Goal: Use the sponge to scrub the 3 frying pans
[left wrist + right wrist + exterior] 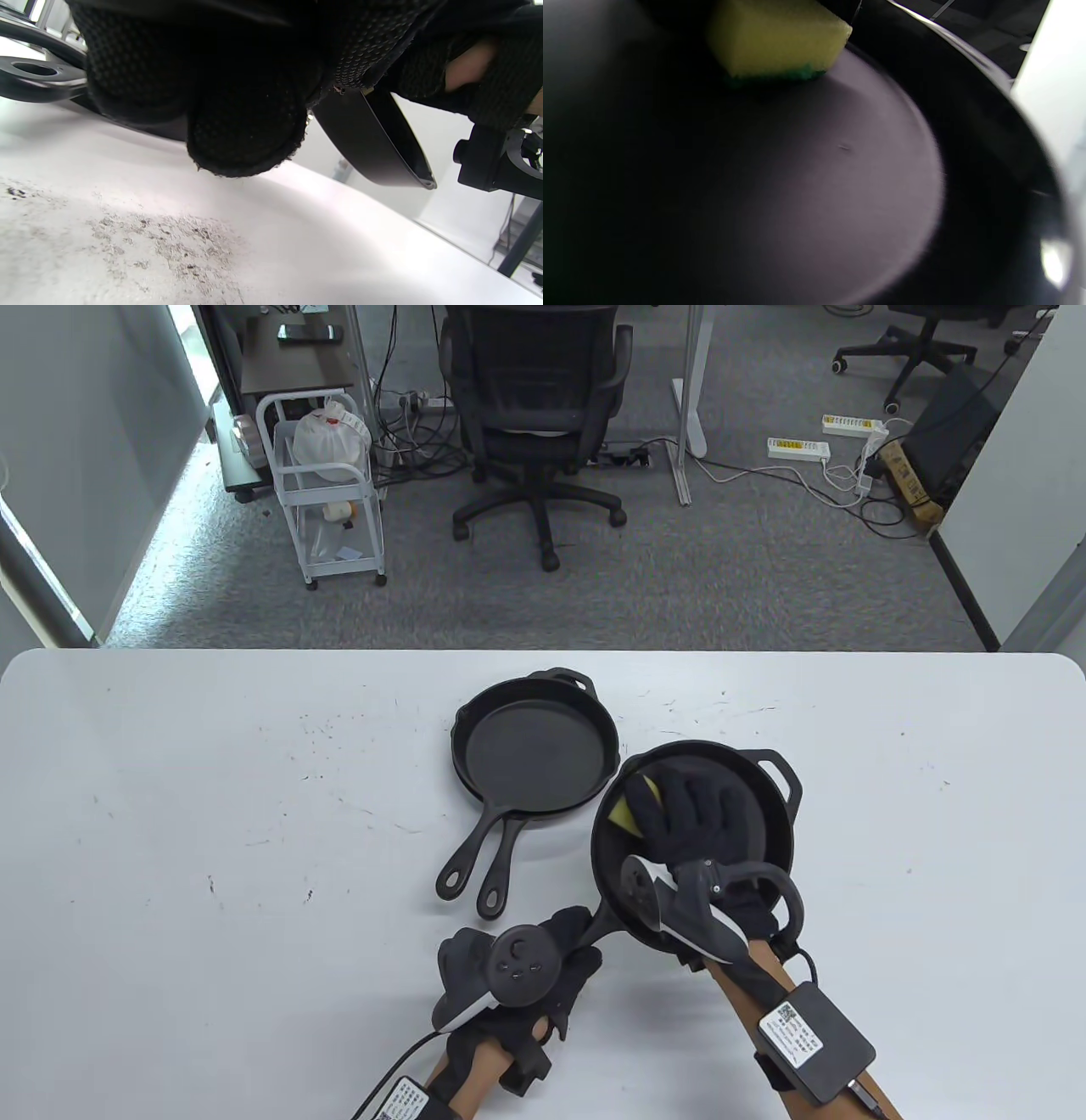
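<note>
Right grip: yellow-green foam sponge is pressed into the round black pan.
Left grip: pan handle is clasped.
Tabletop: white, speckled.

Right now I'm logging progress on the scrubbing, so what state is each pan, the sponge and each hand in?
Right pan: tilted off the table, held by its handle.
Stacked pans: two nested, flat on the table, untouched.
Sponge: yellow, green side down, pressed inside the right pan.
Left hand: grips the right pan's handle.
Right hand: inside the right pan, on the sponge.
</note>
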Available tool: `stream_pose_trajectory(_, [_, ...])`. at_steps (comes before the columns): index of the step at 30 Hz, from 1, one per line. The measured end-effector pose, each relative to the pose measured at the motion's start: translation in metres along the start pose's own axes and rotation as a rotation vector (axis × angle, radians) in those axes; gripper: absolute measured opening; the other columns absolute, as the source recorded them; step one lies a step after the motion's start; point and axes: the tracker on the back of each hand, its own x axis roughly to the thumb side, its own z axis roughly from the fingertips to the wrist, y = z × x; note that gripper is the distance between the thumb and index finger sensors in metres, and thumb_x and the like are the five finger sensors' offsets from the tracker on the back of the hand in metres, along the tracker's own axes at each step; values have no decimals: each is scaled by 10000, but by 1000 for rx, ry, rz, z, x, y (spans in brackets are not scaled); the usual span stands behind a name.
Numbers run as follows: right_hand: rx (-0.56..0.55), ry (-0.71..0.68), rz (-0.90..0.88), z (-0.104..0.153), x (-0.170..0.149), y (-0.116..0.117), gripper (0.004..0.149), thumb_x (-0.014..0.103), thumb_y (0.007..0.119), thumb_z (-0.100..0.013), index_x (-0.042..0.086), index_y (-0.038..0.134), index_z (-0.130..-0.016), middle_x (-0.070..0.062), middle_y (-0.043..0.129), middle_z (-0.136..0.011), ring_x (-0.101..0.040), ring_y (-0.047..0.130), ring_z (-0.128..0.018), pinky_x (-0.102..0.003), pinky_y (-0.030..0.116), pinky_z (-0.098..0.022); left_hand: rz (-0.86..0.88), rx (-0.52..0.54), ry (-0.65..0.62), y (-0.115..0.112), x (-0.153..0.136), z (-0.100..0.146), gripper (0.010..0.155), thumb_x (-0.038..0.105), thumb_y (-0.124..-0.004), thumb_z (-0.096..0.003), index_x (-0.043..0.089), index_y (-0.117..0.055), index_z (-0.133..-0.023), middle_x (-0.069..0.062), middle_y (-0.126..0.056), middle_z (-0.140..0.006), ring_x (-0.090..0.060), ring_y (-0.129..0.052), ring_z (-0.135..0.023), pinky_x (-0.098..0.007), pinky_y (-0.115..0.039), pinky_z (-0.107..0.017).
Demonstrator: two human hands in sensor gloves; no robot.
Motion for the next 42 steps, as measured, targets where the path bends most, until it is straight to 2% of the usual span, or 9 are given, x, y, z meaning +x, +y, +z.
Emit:
stream_pose_trajectory(5, [60,20,42,5,-31,19,725,431,745,-437,372,354,-1045,-21,584,-1129,-253,756,-984,-579,495,-762,38,24,42,3,-10,-1,604,419,-877,-441,108,-810,-955,61,-1048,-621,-113,-1156,-323,-360,-1015,-284])
stream_pose_trajectory(12, [161,-202,62,43,-6,29,740,469,778,-416,427,368,-1031,-27,646,-1089,-263,812,-877,-582,516,-759,55,22,72,2,-17,-3,599,416,-870,-442,109,-802,-952,64,-1042,-623,-110,-1156,-328,-361,-1016,-287])
stream_pose_trajectory(17, [-10,-266,97,50,23,14,737,464,749,-423,428,322,-1023,-13,571,-1129,-271,750,-977,-572,513,-763,87,-29,45,-2,-12,-3,592,409,-876,-438,124,-804,-951,55,-1042,-632,-128,-1159,-359,-384,-1010,-323])
stream_pose_trajectory(21, [-121,-141,102,36,16,5,761,463,727,-430,410,249,-1019,-20,513,-1142,-277,709,-1027,-559,524,-761,21,-62,6,-6,-4,0,586,409,-889,-430,150,-807,-950,64,-1045,-640,-132,-1160,-383,-395,-1005,-352])
stream_pose_trajectory(25, [-69,-13,41,21,-16,10,761,436,736,-435,400,250,-1019,-38,511,-1138,-289,742,-1009,-557,552,-751,40,-54,-1,-6,-3,0,590,407,-885,-433,147,-800,-955,64,-1042,-644,-128,-1160,-393,-401,-1002,-366])
stream_pose_trajectory(28, [26,36,127,21,-36,26,764,451,744,-432,392,268,-1026,-45,540,-1131,-252,778,-975,-557,557,-748,30,-8,31,-4,-8,1,591,409,-883,-436,143,-799,-958,61,-1041,-645,-124,-1160,-390,-398,-1004,-364])
stream_pose_trajectory(33, [81,-132,134,52,-23,39,750,492,769,-416,420,337,-1024,-17,606,-1109,-236,818,-911,-560,541,-755,58,32,61,-3,-9,0,590,407,-872,-446,130,-792,-961,53,-1037,-645,-123,-1158,-383,-399,-1003,-359])
stream_pose_trajectory(37, [-29,-236,163,68,7,25,734,471,755,-421,429,329,-1016,-3,578,-1125,-236,782,-974,-557,538,-758,51,10,27,-4,-4,1,590,407,-870,-445,133,-792,-962,55,-1039,-647,-128,-1157,-393,-403,-1000,-373])
stream_pose_trajectory(42, [-106,-161,136,54,11,1,747,469,729,-430,388,286,-1026,-30,517,-1145,-267,722,-1025,-556,531,-760,27,-67,-41,-13,5,1,593,394,-884,-433,147,-801,-965,56,-1047,-665,-145,-1164,-440,-434,-986,-426])
